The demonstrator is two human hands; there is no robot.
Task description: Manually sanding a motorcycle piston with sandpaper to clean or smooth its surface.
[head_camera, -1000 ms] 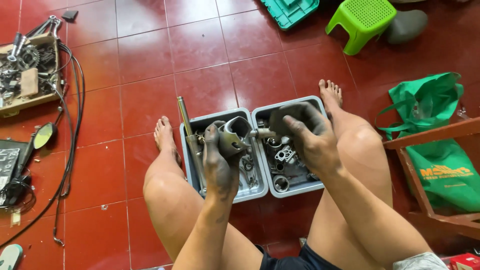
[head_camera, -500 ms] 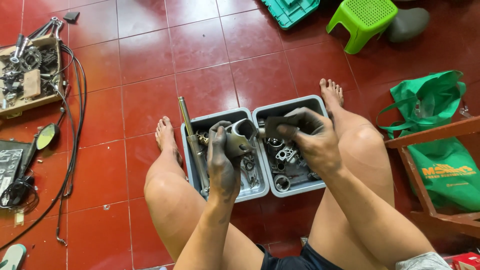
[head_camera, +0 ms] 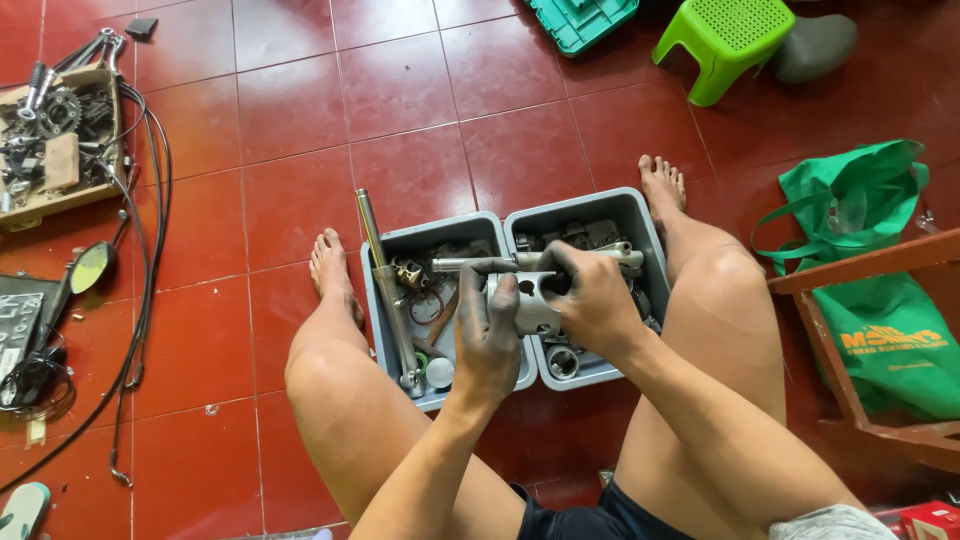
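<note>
Gripping a grey metal part point(head_camera: 530, 300), left hand point(head_camera: 490, 340), right hand point(head_camera: 595, 300), above grey bins point(head_camera: 640, 215)

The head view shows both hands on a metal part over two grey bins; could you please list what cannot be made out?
- Metal part: its far side is hidden by the right hand.
- Left hand: only its back shows, so its grip is unclear.
- Small parts in the grey bins: too small and jumbled to identify.
- Wooden furniture: cut off by the right edge.
- Sandal: cut off at the bottom-left corner.

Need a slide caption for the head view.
Left hand and right hand grip a grey metal part over two grey trays of parts.
</note>
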